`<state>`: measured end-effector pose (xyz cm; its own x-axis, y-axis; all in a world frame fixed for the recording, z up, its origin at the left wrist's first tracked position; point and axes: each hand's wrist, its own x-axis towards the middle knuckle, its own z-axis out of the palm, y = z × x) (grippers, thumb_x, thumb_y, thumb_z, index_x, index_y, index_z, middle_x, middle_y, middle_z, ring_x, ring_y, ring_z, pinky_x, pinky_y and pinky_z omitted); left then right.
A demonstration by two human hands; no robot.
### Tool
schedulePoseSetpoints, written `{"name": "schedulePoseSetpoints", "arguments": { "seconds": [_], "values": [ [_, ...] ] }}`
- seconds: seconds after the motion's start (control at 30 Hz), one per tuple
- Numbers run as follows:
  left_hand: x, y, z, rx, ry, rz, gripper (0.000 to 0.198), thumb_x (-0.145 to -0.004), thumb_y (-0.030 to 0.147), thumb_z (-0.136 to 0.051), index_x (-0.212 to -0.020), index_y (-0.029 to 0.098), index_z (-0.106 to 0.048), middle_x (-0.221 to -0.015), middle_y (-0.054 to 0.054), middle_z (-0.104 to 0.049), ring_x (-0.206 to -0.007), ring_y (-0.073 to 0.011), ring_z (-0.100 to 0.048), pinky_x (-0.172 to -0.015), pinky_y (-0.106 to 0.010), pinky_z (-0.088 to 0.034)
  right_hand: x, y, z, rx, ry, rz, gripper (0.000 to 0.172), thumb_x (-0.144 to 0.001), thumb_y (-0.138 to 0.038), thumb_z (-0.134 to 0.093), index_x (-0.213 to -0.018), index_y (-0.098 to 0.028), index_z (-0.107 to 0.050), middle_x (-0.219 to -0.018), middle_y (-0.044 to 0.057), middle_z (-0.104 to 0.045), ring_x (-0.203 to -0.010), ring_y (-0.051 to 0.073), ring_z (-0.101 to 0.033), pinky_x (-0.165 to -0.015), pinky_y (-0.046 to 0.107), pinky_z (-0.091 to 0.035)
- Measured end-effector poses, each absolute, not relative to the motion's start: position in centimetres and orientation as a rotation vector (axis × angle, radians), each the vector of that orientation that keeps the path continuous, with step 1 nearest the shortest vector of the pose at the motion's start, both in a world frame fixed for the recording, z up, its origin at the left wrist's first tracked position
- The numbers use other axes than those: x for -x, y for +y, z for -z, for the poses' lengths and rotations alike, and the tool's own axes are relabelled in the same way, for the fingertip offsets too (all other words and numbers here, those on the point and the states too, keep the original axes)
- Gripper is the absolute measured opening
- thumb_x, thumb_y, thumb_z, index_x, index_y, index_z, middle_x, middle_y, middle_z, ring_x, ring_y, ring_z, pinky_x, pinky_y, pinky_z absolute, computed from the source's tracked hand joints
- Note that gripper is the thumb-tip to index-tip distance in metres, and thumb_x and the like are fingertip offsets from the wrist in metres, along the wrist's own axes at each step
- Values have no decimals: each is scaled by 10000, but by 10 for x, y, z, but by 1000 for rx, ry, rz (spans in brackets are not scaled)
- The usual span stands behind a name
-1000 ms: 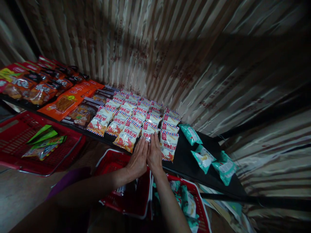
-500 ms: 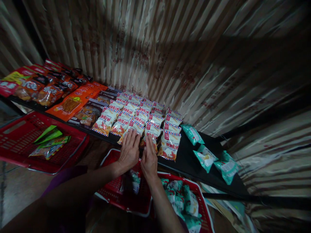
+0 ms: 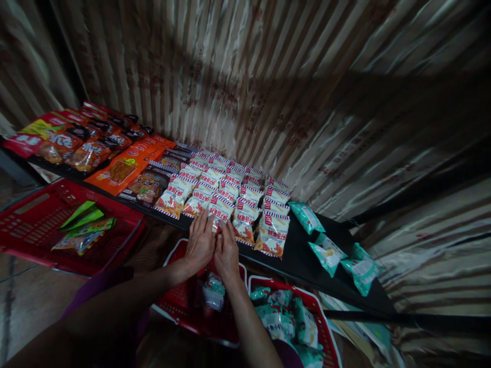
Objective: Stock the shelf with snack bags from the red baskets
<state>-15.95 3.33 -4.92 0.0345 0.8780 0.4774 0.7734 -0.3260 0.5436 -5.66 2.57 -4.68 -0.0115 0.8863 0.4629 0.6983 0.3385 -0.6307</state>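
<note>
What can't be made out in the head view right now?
All in the head view:
White packet at the fingertips, lower edge: hidden by the left hand and right hand.
Rear white packets: mostly hidden by packets in front.
Middle basket, floor: dark, partly behind the right forearm.
Right basket, near end: cut off by the bottom edge.
Teal packets on the shelf, fine print: too small.

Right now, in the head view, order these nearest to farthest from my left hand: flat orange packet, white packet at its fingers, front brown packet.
1. White packet: at your left hand.
2. Front brown packet: to its left.
3. Flat orange packet: farther left.
</note>
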Motion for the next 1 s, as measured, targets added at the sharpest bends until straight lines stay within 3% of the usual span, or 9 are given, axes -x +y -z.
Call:
{"name": "schedulePoseSetpoints", "arguments": {
  "seconds": [0.23, 0.63, 0.83, 1.0],
  "values": [
    [160, 38, 51, -2104, 1650, -1187, 544, -856, 109, -337, -1399, 107, -305, -1457, -170, -354, -1379, -236, -277, -1099, -472, -302, 59, 26, 46, 1391, -1761, -252, 439, -938, -239, -293, -1312, -112, -484, -1444, 167, -389, -1336, 224, -379, -1077, 453, -369],
    [154, 47, 53, -2102, 1621, -1239, 523, -870, 101, -313, -1392, 126, -337, -1484, -175, -298, -1401, -254, -217, -1088, -503, -309, 45, 42, 45, 1321, -1838, -242, 486, -893, -131, -291, -1356, -138, -440, -1457, 129, -382, -1350, 201, -357, -1079, 422, -382],
    [153, 51, 57, -2108, 1604, -1249, 518, -872, 99, -319, -1389, 123, -338, -1481, -181, -299, -1399, -259, -220, -1092, -499, -301, 47, 41, 46, 1304, -1847, -212, 510, -906, -132, -278, -1408, -162, -356, -1506, 122, -285, -1377, 212, -303, -1098, 453, -349],
    [154, 54, 55, -2137, 1594, -1266, 501, -886, 113, -310, -1385, 108, -345, -1477, -192, -302, -1396, -260, -226, -1101, -503, -292, 47, 44, 53, 1293, -1861, -164, 503, -919, -159, -300, -1421, -147, -322, -1502, 142, -289, -1383, 209, -287, -1093, 445, -356]
  ]
}}
